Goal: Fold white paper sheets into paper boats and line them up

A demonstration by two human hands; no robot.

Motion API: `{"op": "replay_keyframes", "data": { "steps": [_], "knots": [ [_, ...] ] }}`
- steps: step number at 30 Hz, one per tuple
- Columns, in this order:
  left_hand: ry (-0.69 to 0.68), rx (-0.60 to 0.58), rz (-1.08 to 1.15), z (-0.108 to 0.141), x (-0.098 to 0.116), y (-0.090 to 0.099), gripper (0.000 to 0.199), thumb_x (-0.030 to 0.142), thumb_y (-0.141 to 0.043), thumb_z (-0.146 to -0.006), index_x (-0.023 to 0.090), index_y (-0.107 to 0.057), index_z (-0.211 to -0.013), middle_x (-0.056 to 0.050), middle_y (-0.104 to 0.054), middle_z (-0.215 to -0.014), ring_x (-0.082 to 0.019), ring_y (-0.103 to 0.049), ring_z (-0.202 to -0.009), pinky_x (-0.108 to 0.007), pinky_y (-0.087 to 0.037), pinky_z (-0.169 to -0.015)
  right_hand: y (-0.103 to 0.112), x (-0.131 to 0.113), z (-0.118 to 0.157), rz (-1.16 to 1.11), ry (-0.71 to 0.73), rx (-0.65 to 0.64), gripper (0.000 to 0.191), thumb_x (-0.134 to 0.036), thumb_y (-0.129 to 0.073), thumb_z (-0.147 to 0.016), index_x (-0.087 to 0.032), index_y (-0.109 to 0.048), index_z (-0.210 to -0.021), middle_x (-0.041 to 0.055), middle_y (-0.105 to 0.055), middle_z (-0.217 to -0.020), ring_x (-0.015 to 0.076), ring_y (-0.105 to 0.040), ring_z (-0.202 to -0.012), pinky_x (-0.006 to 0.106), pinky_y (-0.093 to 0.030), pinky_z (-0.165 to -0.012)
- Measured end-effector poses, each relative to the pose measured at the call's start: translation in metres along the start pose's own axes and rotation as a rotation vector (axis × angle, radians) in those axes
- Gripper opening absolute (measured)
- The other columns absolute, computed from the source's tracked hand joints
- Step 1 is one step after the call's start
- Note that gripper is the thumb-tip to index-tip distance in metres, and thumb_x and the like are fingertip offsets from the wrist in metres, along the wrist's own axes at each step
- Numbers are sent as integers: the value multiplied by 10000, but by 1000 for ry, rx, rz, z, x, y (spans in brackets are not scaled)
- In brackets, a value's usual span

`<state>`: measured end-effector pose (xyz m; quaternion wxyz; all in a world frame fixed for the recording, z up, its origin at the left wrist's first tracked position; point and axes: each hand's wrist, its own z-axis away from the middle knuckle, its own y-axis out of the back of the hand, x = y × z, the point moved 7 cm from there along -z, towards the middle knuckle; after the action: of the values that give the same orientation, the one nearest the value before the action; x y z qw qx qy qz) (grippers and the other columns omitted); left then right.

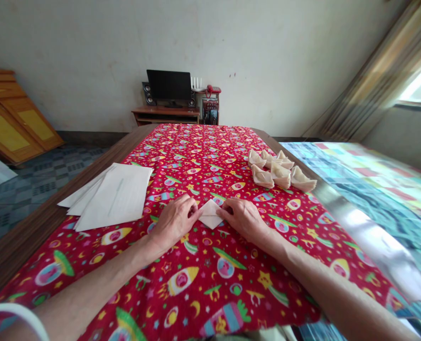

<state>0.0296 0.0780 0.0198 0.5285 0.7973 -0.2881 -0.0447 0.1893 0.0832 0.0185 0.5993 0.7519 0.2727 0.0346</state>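
A small piece of white folded paper, diamond-shaped with a crease across its middle, lies on the red patterned cloth in front of me. My left hand pinches its left corner between thumb and curled fingers. At the opposite corner, my right hand has its thumb and fingers closed on the paper too. Left of my hands rests a fanned stack of white paper sheets. Several folded paper boats, cream-coloured, stand grouped in two rows toward the right edge of the cloth.
The red cloth covers most of a brown table. Beyond the far end are a monitor with speakers and a red telephone. A bed with a colourful cover adjoins on the right; a wooden cabinet stands left.
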Motion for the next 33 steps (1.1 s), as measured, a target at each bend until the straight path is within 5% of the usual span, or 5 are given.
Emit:
{"op": "replay_keyframes", "data": {
  "steps": [4,11,18,26,33],
  "knots": [
    [-46,2,-56,0,10,8,131,296,-505,-902,181,-556,-866,-14,-567,-816,-156,-550,-750,-267,-414,-665,1,-1,0,-13,-18,-8,237,-369,-518,-882,-188,-610,-759,17,-650,-722,117,-561,-664,219,-329,-603],
    [-470,-217,-198,9,49,10,232,191,-457,-926,221,-542,-1139,-21,-590,-1064,-198,-497,-992,-345,-381,-838,5,0,2,26,-38,-7,252,-395,-525,-879,-193,-613,-757,11,-654,-724,118,-557,-653,227,-296,-571],
    [-431,-251,-206,16,42,3,377,99,-408,-896,208,-494,-1247,-59,-564,-1149,-212,-472,-1072,-357,-370,-893,9,10,4,71,-108,-45,220,-408,-575,-841,-213,-618,-750,-10,-616,-677,121,-540,-634,231,-284,-552],
    [-401,-270,-232,18,42,5,427,63,-414,-855,235,-486,-1239,-56,-555,-1117,-215,-471,-1060,-364,-370,-875,3,-35,14,261,365,-49,150,-242,-487,-915,-232,-634,-939,29,-553,-874,138,-477,-774,235,-273,-554],
    [-393,-244,-280,21,35,17,403,30,-438,-817,197,-538,-1170,-66,-567,-1160,-223,-476,-1095,-382,-370,-905,6,-26,21,309,355,-112,197,-253,-441,-936,-247,-612,-1033,35,-545,-895,140,-482,-753,243,-280,-533]
  ]
}}
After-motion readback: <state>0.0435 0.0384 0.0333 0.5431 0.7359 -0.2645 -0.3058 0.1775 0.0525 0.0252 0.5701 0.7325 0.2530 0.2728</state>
